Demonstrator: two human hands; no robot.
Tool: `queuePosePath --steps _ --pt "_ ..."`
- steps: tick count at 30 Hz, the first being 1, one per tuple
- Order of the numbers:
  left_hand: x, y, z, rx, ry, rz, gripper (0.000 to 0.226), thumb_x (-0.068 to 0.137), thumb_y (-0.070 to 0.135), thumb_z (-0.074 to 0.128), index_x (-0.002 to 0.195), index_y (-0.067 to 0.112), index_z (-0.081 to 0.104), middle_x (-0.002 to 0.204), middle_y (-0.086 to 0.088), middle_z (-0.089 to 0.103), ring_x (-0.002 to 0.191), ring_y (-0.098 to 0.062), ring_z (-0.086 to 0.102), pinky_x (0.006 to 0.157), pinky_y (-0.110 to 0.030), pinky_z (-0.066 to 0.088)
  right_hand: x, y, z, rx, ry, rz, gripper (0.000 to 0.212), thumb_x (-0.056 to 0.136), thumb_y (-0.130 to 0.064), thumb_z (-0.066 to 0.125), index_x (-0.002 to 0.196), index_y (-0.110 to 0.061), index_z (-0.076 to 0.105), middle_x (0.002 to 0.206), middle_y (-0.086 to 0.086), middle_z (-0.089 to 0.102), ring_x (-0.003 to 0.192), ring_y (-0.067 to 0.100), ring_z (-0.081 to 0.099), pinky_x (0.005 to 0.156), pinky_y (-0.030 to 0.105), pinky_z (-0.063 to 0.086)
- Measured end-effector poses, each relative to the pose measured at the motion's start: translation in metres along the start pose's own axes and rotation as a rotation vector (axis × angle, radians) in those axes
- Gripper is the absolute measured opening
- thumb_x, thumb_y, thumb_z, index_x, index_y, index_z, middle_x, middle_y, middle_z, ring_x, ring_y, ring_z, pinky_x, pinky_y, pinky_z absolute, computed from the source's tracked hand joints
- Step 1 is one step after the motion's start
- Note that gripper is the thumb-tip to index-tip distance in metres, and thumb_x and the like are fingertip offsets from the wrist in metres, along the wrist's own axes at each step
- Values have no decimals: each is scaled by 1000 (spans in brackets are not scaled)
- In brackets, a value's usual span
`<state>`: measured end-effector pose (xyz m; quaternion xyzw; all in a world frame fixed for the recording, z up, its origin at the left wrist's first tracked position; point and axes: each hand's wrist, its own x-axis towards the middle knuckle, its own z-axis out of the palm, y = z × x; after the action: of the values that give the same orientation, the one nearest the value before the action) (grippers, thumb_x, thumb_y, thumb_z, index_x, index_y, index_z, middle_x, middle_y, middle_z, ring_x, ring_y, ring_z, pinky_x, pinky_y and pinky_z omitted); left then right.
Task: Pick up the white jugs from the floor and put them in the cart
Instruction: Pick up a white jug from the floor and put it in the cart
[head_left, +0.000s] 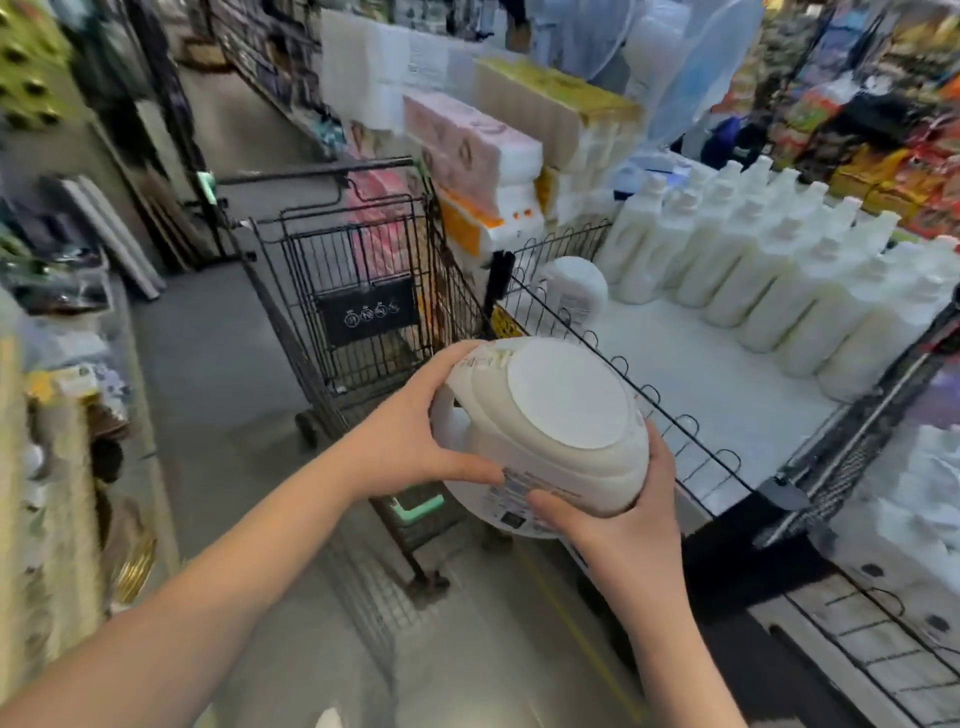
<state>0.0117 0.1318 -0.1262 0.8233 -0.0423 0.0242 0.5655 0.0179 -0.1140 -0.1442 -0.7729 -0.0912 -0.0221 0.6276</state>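
I hold a white jug tipped on its side, its round base facing me, in both hands. My left hand grips its left side near the handle. My right hand supports it from below on the right. The jug hangs over the near right corner of a black wire shopping cart, which stands just beyond my hands. A second white jug lies on its side on the white shelf to the right.
A wire-edged white shelf on the right carries several upright white bottles. Stacked tissue packs stand behind the cart. Shelving with goods lines the left of the grey aisle floor.
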Motion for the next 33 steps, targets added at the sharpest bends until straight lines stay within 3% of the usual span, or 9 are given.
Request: queuePosePath --steps 3,7,12,16,20,22,25,29,33 --pt "16 -27 -57 -2 10 -24 117 62 38 101 152 58 29 151 36 40 146 1 39 122 -46 39 27 -5 61 41 -17 20 114 43 -44 101 138 -65 43 136 -33 58 128 -4 59 108 48 55" --pt "37 -55 -118 7 7 -36 117 61 39 101 153 55 30 154 30 41 146 -2 40 121 -48 39 58 -13 121 76 -41 41 117 46 -34 104 142 -62 43 136 -33 58 124 -8 59 106 46 57" --pt "68 -80 -177 44 9 -45 113 64 30 100 150 56 32 145 40 42 140 9 41 120 -46 41 104 -15 182 81 -68 33 115 50 -28 105 141 -62 42 140 -29 57 129 -2 59 107 47 56" --pt "102 -99 -216 67 14 -62 114 62 36 100 151 54 31 145 37 43 140 6 42 120 -44 41 145 -13 219 64 -84 4 108 59 -20 103 137 -64 42 130 -39 56 122 -14 57 101 28 53" --pt "138 -117 -253 81 38 -59 113 64 32 100 153 49 32 144 37 43 138 12 40 122 -40 38 195 -10 257 94 -112 -11 104 59 -15 102 133 -58 43 118 -47 57 114 -20 58 81 6 53" --pt "159 -128 -271 99 47 -69 113 65 32 99 153 49 31 145 37 43 138 12 40 122 -40 38 221 -3 276 112 -123 -11 105 58 -15 103 131 -61 43 120 -45 58 116 -17 59 80 6 53" --pt "194 -145 -294 102 54 -87 111 64 32 100 150 55 33 144 36 45 138 8 43 121 -42 40 258 5 301 130 -116 -12 109 53 -25 106 131 -67 42 127 -43 57 122 -14 58 91 15 54" --pt "232 -170 -316 114 13 -118 112 62 31 101 149 56 34 145 32 47 138 4 46 117 -45 44 294 17 327 136 -98 -8 110 53 -16 105 132 -62 44 126 -43 57 121 -16 57 87 8 52" --pt "259 -193 -334 108 -17 -152 111 62 28 100 148 55 36 144 30 50 137 0 48 114 -48 47 321 22 349 106 -116 15 106 55 -11 104 123 -69 47 122 -44 58 118 -17 57 83 5 51"
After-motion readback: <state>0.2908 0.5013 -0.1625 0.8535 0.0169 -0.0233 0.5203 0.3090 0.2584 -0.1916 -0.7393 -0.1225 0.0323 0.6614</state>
